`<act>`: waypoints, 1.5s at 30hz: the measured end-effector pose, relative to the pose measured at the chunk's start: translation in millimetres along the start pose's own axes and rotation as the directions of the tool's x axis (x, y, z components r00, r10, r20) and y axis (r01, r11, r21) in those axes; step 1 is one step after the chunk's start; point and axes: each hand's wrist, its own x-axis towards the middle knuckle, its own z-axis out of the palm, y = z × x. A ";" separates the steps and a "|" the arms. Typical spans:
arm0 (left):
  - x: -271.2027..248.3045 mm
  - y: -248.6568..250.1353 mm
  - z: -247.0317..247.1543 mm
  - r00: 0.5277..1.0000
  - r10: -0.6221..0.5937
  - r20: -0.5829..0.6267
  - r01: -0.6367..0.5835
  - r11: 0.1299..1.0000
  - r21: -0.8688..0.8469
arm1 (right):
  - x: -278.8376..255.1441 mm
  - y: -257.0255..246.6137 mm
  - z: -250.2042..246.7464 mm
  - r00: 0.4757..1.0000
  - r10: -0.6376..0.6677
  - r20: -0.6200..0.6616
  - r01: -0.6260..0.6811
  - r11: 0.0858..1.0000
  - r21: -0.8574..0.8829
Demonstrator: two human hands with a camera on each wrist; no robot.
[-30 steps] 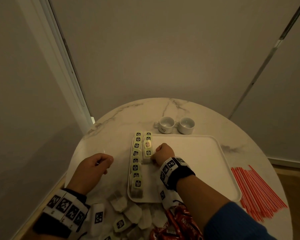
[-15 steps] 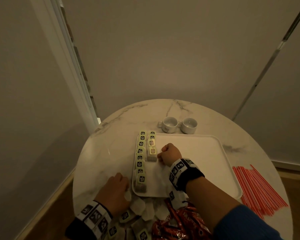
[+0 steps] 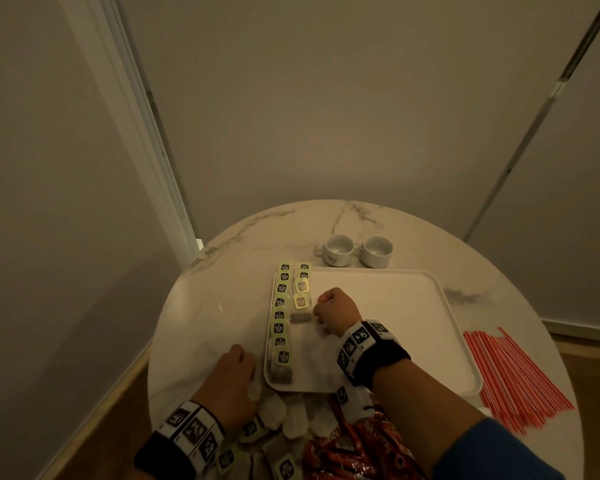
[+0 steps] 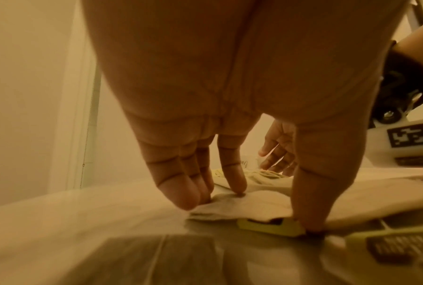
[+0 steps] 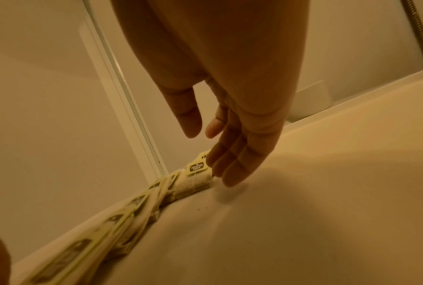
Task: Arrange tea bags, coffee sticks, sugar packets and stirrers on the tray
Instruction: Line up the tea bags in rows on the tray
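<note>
A white tray [image 3: 395, 323] lies on the round marble table [image 3: 222, 289]. Two columns of tea bags with yellow-green tags [image 3: 280, 327] run along the tray's left side. My right hand [image 3: 333, 308] rests on the tray beside the nearest bag of the shorter column [image 3: 300, 317]. In the right wrist view its fingers [image 5: 230, 169] are straight, hold nothing, and reach down beside that bag [image 5: 195, 183]. My left hand [image 3: 236, 372] is at the tray's near left corner over the loose tea bags [image 3: 284, 414]. Its fingertips and thumb pinch one tea bag [image 4: 242, 206] lying on the table.
Two white cups [image 3: 338, 249] [image 3: 377, 250] stand behind the tray. Red stirrers [image 3: 513, 375] lie fanned on the table right of the tray. Red coffee sticks [image 3: 354, 448] are heaped at the near edge beside the loose tea bags. Walls close in behind and to the left.
My left hand has moved from the bare table on the left to the loose tea bags at the tray's near corner and pinched one. The right hand stays beside the shorter column.
</note>
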 end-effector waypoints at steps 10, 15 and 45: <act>0.8 -10.8 1.8 0.993 -0.074 -0.092 0.062 0.990 -0.126 | -44.4 2.0 -0.3 0.973 -0.161 0.163 0.178 0.980 -0.092; 2.3 -21.8 -13.6 0.952 -0.227 -0.204 0.144 0.924 -0.355 | -77.8 -5.6 4.7 0.914 -0.245 0.322 0.266 0.964 -0.021; 10.1 35.6 -58.7 0.928 -0.362 -0.081 -0.069 0.048 -0.996 | -110.4 -26.0 -6.8 0.875 -0.249 0.416 -0.018 0.840 0.542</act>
